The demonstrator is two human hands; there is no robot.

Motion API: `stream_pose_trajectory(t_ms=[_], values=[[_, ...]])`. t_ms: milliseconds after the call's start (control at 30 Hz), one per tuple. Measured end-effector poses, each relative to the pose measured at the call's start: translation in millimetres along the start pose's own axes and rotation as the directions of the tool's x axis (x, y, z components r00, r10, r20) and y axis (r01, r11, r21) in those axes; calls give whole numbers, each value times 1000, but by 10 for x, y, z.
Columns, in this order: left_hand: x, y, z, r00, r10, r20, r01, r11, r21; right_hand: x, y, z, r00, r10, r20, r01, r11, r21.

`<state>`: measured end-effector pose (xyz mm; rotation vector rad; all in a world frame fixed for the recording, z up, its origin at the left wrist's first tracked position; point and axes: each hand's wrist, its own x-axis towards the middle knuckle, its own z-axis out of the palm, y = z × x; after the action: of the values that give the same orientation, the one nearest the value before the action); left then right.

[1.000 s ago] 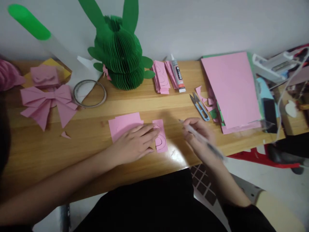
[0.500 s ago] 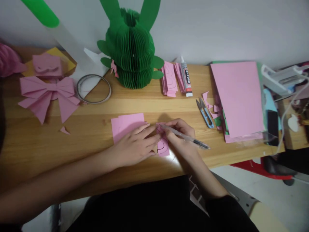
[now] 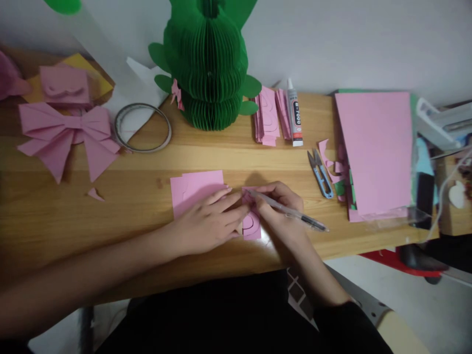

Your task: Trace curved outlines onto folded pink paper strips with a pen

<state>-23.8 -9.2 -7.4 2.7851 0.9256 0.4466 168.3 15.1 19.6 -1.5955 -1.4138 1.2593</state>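
My left hand point(image 3: 208, 221) lies flat with fingers stretched out, pressing on a small pink paper strip point(image 3: 252, 227) and the edge of a pink sheet point(image 3: 195, 189) on the wooden table point(image 3: 147, 196). My right hand point(image 3: 282, 211) is closed round a clear pen point(image 3: 291, 212), its tip down on the top of the strip. A dark curved line shows on the strip below the fingers.
A green honeycomb paper figure point(image 3: 210, 69) stands at the back. Near it lie pink cut pieces point(image 3: 267, 115), a glue tube point(image 3: 295, 115), small blue snips point(image 3: 320, 174) and a pink paper stack point(image 3: 374, 147). A pink bow point(image 3: 64, 135) and tape ring point(image 3: 143, 128) lie left.
My right hand came in from the right with the pen and set its tip on the pink strip. The left hand stayed pressing the paper.
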Motion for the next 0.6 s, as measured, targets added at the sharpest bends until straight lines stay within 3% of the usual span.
stream_pose_trajectory(t_ms=[600], values=[[11,2,-1,1000,-16,4,16,1000,17,74,41,-74,991,-65,113,69,997,-38]])
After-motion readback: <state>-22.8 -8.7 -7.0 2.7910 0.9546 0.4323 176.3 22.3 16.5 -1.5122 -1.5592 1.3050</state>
